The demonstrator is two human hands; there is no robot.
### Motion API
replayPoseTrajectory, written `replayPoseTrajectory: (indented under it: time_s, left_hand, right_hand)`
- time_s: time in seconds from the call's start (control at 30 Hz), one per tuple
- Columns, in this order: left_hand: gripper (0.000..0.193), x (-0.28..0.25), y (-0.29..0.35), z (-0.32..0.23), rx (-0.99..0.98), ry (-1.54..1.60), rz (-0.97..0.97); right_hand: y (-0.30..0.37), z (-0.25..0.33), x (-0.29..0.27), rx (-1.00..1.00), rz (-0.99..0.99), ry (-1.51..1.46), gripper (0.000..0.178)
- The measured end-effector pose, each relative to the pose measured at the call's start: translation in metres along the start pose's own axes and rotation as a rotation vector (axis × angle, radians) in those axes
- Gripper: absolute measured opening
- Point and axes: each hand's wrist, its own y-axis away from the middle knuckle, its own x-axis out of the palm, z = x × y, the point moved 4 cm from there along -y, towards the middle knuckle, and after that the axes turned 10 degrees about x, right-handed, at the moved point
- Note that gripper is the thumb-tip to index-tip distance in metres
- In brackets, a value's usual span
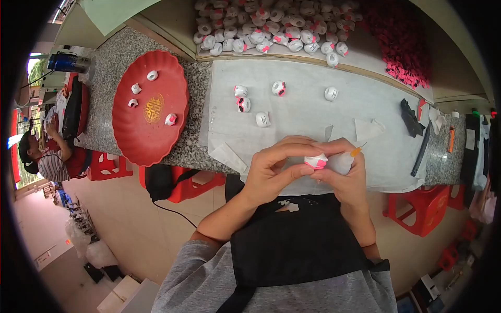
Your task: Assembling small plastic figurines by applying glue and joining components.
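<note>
Over the speckled granite tabletop (pixel 115 57) with its white sheet (pixel 313 120), I see my left hand (pixel 274 169) and right hand (pixel 347 172) pinched together on a small white-and-pink figurine (pixel 315 161), the right also gripping an orange-tipped glue applicator (pixel 345 159), whose tip could smear my fingers if it slips.

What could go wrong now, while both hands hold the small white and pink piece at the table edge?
1. The white and pink piece is pinched past the edge of the white sheet, so it may fall to the floor.
2. The orange-tipped applicator in the right hand sits near the left hand and could smear the fingers.
</note>
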Motion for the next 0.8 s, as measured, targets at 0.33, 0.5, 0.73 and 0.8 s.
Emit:
replayPoseTrajectory:
  time_s: [0.33, 0.5, 0.73, 0.8]
  left_hand:
    - [0.018, 0.0005, -0.0027, -0.0013, 0.014, 0.017, 0.073]
    - [0.021, 0.0025, -0.0012, -0.0005, 0.06, 0.021, 0.077]
    - [0.026, 0.0044, -0.0024, 0.0013, -0.018, 0.012, 0.033]
    - [0.027, 0.0046, -0.0026, 0.0014, -0.012, -0.008, 0.055]
  right_hand:
    - [0.0003, 0.0022, 0.0005, 0.027, 0.018, -0.126, 0.028]
    - [0.0008, 0.004, 0.0008, 0.026, 0.013, -0.098, 0.029]
    - [-0.0004, 0.0011, -0.0039, 0.027, 0.024, -0.108, 0.028]
    - [-0.0007, 0.0025, -0.0039, 0.035, 0.013, -0.103, 0.029]
